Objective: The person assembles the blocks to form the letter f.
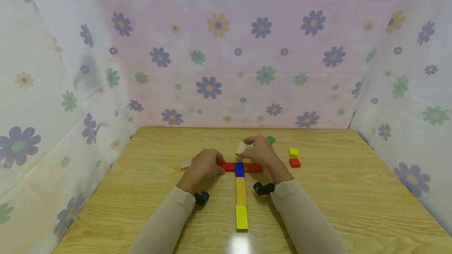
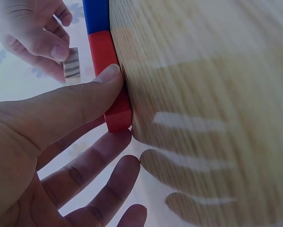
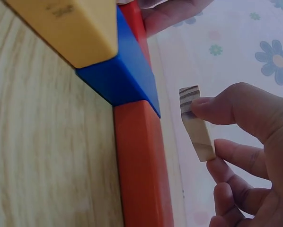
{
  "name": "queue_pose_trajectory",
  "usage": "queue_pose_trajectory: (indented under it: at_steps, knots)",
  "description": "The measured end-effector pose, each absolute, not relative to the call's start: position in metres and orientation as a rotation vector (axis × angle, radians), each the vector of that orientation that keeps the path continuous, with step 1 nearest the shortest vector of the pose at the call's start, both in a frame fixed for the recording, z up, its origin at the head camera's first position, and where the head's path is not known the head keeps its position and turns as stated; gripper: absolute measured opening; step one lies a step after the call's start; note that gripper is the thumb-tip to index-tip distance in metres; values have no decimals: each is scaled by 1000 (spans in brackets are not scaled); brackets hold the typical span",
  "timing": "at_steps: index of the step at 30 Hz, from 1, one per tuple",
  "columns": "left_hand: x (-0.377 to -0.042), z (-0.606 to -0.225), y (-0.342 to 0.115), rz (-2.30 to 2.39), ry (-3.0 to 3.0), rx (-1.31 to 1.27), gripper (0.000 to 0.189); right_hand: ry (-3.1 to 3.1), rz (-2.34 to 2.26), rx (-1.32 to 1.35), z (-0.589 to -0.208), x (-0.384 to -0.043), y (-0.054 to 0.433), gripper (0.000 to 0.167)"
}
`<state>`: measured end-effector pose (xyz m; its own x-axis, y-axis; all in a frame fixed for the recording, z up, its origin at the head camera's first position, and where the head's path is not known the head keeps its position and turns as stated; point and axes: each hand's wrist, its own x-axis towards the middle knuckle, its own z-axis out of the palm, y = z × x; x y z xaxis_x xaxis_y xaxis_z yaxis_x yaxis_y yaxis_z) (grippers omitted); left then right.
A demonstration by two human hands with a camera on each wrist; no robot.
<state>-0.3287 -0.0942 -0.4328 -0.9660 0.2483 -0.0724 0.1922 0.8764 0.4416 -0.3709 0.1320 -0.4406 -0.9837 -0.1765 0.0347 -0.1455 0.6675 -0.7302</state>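
Note:
Blocks lie on the table in a T shape. Its crossbar has a left red block (image 1: 228,166), a blue block (image 1: 239,169) and a right red block (image 1: 252,167). Below the blue one run an orange block (image 1: 241,191) and a yellow block (image 1: 241,218). My left hand (image 1: 205,164) pinches the left red block, thumb on its near side in the left wrist view. Just beyond the crossbar, my right hand (image 1: 262,153) holds a striped plain wooden block (image 3: 197,124) between thumb and fingers, tilted and apart from the row.
A pale wooden block (image 1: 185,164) lies left of my left hand, partly hidden by it. On the right are a small green block (image 1: 270,139), a small yellow block (image 1: 293,152) and a small red block (image 1: 294,162). Flowered cloth (image 1: 243,58) surrounds the wooden table (image 1: 353,199).

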Motion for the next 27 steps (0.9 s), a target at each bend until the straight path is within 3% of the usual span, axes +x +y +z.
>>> queue_pose_trajectory:
  at_steps: [27]
  knots:
    - [-329,-438,-95,689,2929,353,25,2781,-1202,-204,-449,-368,126,58]
